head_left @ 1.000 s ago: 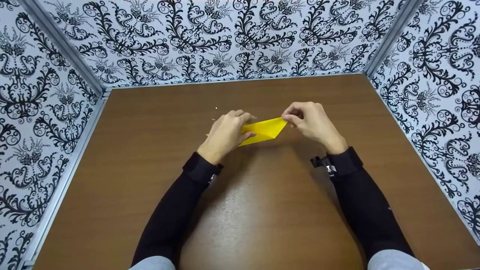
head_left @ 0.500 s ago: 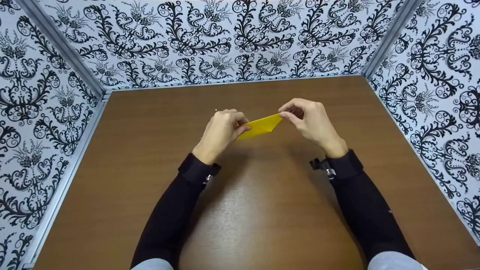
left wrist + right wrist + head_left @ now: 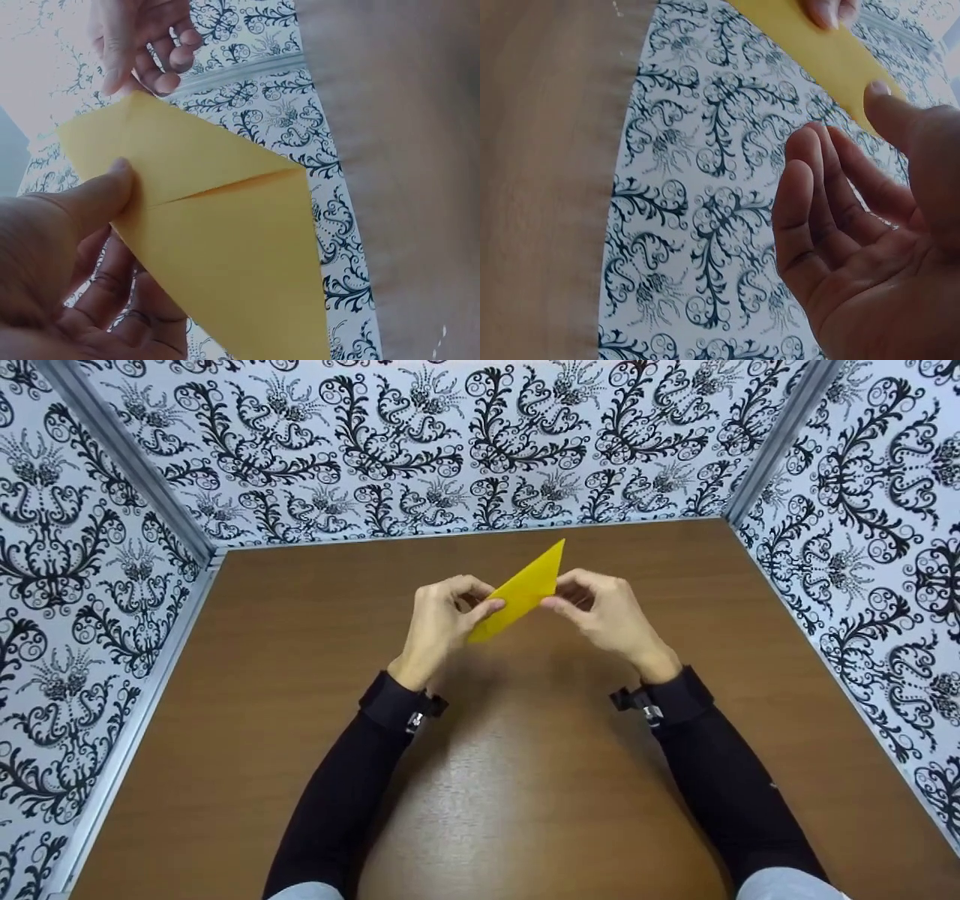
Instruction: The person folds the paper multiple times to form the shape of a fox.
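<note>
Raised above the table is a folded sheet of yellow paper [image 3: 525, 585], its pointed end tilted up to the right. A crease and a folded flap edge show across the yellow paper [image 3: 217, 225] in the left wrist view. My left hand [image 3: 442, 619] pinches its lower left edge, thumb on the near face and fingers behind. At the right edge is my right hand [image 3: 604, 611], with thumb and fingers apart and loosely bent. Its thumb [image 3: 885, 101] overlaps the paper's end in the right wrist view; whether it touches is unclear.
A brown wooden table [image 3: 480, 780] lies under both hands. White walls with black scroll patterns [image 3: 420, 442] enclose its back and sides, joined by grey metal strips [image 3: 780, 442]. Small white specks [image 3: 441, 337] show on the table.
The paper has risen and turned, its right end now pointing up. My right hand has let go of the upper right corner and sits lower along the right edge. My left hand keeps holding.
</note>
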A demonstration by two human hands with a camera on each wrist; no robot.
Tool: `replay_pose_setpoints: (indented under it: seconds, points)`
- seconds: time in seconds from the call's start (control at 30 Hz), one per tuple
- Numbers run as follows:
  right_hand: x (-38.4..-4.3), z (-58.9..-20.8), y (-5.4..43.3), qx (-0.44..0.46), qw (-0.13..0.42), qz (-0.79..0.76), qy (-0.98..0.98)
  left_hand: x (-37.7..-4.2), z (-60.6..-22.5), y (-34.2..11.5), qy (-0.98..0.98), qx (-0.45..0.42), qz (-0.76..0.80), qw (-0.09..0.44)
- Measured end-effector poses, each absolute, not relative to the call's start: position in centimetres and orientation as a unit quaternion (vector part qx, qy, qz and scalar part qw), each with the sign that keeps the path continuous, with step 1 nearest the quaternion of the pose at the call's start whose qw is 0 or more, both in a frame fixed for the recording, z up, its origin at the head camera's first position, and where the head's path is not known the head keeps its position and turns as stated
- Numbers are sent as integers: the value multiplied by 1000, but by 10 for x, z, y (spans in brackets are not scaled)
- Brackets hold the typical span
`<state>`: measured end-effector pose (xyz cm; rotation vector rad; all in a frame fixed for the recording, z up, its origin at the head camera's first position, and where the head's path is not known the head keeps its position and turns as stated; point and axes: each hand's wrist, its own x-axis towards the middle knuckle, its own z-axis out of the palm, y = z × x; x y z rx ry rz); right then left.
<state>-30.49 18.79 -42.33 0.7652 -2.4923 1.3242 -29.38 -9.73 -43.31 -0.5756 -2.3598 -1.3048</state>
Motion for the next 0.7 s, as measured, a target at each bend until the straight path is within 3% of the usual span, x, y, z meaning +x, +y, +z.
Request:
replay_pose_setpoints:
  seconds: [0.13, 0.7]
  points:
    - [-303, -428, 180, 282, 103, 441, -846, -293, -437, -95, -828, -205, -489, 182]
    - [-303, -437, 173, 295, 171, 509, -790, -292, -440, -93, -845, -223, -467, 132]
